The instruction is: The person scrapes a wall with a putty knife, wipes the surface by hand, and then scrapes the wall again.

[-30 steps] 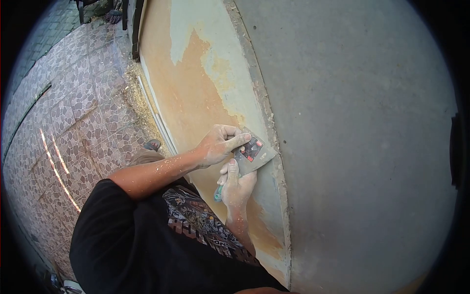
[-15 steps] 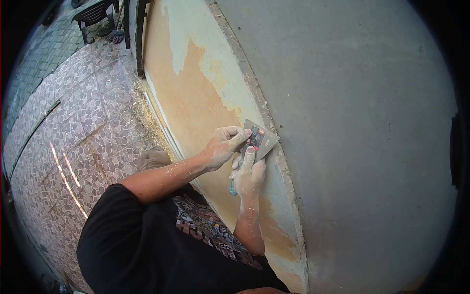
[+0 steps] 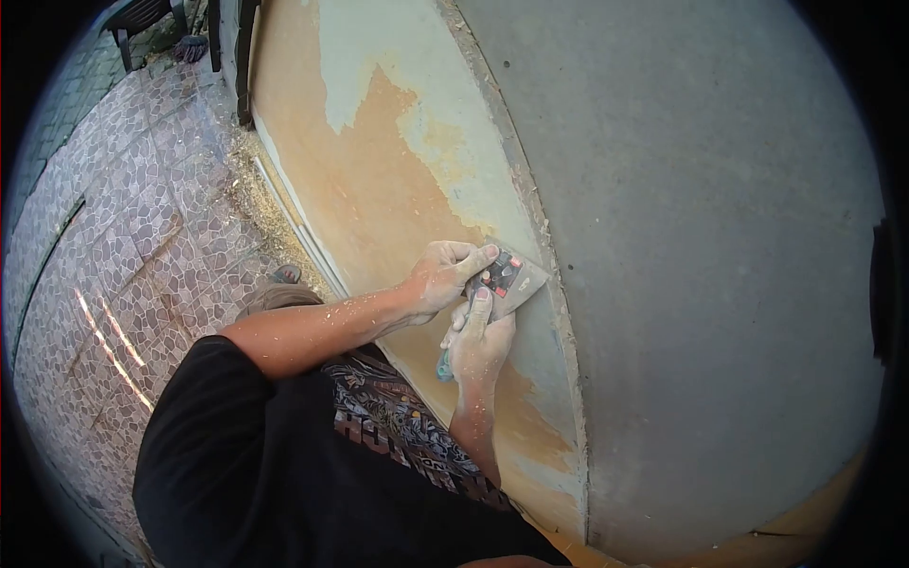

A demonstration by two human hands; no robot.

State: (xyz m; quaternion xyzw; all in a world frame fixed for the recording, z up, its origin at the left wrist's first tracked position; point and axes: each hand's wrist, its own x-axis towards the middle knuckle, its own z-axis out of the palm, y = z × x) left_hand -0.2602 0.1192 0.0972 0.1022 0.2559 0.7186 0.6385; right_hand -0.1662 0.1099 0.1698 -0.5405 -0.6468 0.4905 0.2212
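Note:
A putty knife (image 3: 526,286) with a wide grey metal blade and a dark and red label is in both my hands, in front of the painted wall (image 3: 379,180). My right hand (image 3: 481,346), dusty and closed, wraps round its teal handle, which shows partly below the palm. From the left, my left hand (image 3: 443,277) grips the blade's near edge, thumb on the label. The blade's outer corner points toward a rough, crumbly ridge (image 3: 540,222) along the wall; whether it touches cannot be told. Orange and pale green paint is patchy below the ridge.
Bare grey wall surface (image 3: 701,237) spreads to the right of the ridge. Yellowish flakes (image 3: 254,204) lie along the wall's foot on the stone-patterned floor (image 3: 142,256). A dark chair (image 3: 142,21) and a broom head (image 3: 190,48) stand at the upper left.
The camera view has shifted a little, sliding the chair and floor leftward. Both hands keep hold of the putty knife; its blade corner now sits slightly farther from the ridge in view.

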